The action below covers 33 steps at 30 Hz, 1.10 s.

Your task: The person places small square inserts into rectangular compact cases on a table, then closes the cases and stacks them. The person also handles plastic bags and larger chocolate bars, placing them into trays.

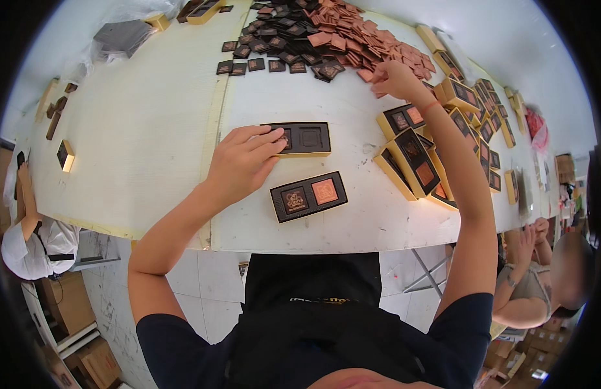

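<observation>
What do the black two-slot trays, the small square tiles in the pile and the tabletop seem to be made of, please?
The black tray under the left hand looks like matte card or moulded plastic with a gold edge; which one is unclear. The tiles the right hand reaches into look like flat foil-wrapped or printed squares, dark brown and coppery. The tabletop looks like white-coated board with pale raw edges.
</observation>
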Motion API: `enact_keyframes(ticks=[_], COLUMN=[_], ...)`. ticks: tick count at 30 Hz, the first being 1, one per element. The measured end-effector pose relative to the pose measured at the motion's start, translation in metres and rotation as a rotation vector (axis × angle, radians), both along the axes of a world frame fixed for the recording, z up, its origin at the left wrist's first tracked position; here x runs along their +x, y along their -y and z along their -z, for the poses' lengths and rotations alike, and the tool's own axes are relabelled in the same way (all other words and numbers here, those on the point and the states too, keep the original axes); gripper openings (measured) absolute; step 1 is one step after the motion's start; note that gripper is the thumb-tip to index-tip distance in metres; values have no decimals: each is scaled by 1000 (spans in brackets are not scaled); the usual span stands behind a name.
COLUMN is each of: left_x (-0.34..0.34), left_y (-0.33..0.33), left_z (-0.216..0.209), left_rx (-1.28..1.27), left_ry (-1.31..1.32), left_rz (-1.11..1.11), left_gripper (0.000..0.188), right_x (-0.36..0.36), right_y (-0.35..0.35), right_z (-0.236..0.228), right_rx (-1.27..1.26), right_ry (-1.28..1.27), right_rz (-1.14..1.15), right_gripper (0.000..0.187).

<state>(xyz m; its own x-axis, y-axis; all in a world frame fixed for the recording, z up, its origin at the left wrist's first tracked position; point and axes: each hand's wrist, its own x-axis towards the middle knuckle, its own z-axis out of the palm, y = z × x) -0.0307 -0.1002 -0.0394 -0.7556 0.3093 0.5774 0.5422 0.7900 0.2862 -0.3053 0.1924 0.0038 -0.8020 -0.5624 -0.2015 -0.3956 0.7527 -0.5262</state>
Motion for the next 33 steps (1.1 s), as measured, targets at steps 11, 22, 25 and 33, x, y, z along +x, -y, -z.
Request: enact_keyframes(ticks=[11, 22, 25, 33], left_x=[0, -20, -6, 102], left_y=[1, 111, 268, 466], left_z=[2, 4, 13, 58], left_rx=[39, -7, -167, -63], left_ry=[35, -221, -368, 64], left_rz=[11, -352, -900, -1928], left_gripper=[32, 31, 46, 77], right_x=[132, 207, 210, 206], right_y=[86, 62, 56, 56], right_z=[-12, -7, -18, -13], right_rx=[-287, -142, -12, -74], right_ry=[-77, -573, -694, -517], right_rz=[-381, -499, -660, -605], right_gripper=[7, 35, 51, 47])
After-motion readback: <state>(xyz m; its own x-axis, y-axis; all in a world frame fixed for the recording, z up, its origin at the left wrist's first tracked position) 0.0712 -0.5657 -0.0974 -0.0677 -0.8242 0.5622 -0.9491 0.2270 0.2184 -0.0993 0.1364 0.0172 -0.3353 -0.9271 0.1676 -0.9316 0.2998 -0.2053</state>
